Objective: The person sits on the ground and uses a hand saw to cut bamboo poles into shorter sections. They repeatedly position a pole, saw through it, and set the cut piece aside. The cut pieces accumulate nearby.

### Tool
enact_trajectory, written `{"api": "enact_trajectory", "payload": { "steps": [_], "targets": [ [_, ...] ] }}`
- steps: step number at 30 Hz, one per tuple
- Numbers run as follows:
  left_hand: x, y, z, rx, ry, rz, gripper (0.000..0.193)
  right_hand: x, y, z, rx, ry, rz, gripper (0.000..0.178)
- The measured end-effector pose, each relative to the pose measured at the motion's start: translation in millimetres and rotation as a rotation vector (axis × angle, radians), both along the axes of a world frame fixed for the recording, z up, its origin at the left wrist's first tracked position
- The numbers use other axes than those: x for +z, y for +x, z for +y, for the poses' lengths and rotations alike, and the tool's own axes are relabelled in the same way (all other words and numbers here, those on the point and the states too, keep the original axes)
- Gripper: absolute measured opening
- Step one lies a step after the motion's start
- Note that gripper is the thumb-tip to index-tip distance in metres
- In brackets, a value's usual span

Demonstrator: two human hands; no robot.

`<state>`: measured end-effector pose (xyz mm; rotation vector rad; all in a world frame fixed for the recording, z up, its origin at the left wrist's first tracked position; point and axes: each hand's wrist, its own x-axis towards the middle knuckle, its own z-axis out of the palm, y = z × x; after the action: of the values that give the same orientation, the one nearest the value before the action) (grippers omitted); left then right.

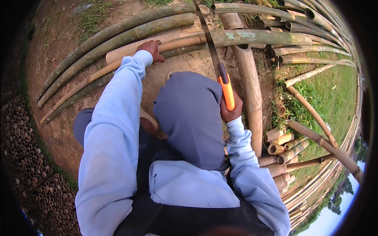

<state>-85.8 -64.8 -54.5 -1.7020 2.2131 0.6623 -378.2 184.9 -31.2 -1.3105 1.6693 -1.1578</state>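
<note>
My left hand (151,50) is closed over a slim tan bamboo pole (92,76), left of the saw. In my right hand (233,109) is the orange handle (227,94) of a handsaw. Its long dark blade (213,46) points away from me and crosses the line of bamboo, by the right end of the tan pole. Right of the blade runs a thick green bamboo pole (262,37). Whether the teeth touch or cut into any pole, I cannot tell. My knee (189,118), in grey-blue trousers, is raised between my arms.
Two long green bamboo poles (118,41) lie beyond my left hand. A thick tan bamboo log (251,102) passes beneath the green pole at right. Short bamboo pieces (277,148) lie beyond it, with many poles (315,17) at far right. Stacked bamboo ends (29,173) fill the lower left.
</note>
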Motion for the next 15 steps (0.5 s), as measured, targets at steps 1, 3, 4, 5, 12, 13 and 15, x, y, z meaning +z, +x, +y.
{"api": "enact_trajectory", "payload": {
  "steps": [1, 3, 4, 5, 12, 13, 15],
  "targets": [
    [-0.7, 1.7, -0.8, 0.004, 0.006, -0.009, 0.082, 6.5, -3.4, 22.8, -0.028, 0.112, -0.037, 0.018],
    [-4.9, 3.9, -0.5, -0.013, -0.026, -0.008, 0.078, 27.7, -8.7, 75.9, 0.016, 0.142, 0.195, 0.030],
    [-8.3, 3.9, 0.1, -0.017, -0.026, -0.001, 0.077, 36.9, -6.0, 94.3, 0.021, 0.093, 0.135, 0.041],
    [-10.8, 3.9, -1.2, -0.024, -0.046, 0.012, 0.076, 45.8, -3.8, 104.8, 0.051, -0.003, 0.146, 0.048],
    [-8.0, -0.2, -2.2, 0.055, 0.006, 0.010, 0.073, 13.1, 1.6, -19.9, 0.038, -0.023, 0.070, 0.023],
    [-5.5, 0.6, -3.1, 0.041, -0.071, 0.039, 0.072, 6.7, 1.4, -34.5, 0.061, -0.078, 0.069, 0.024],
    [-5.6, 3.1, 7.1, 0.026, -0.187, 0.084, 0.070, 0.1, -3.5, -47.8, 0.064, -0.054, 0.004, 0.022]
  ]
}}
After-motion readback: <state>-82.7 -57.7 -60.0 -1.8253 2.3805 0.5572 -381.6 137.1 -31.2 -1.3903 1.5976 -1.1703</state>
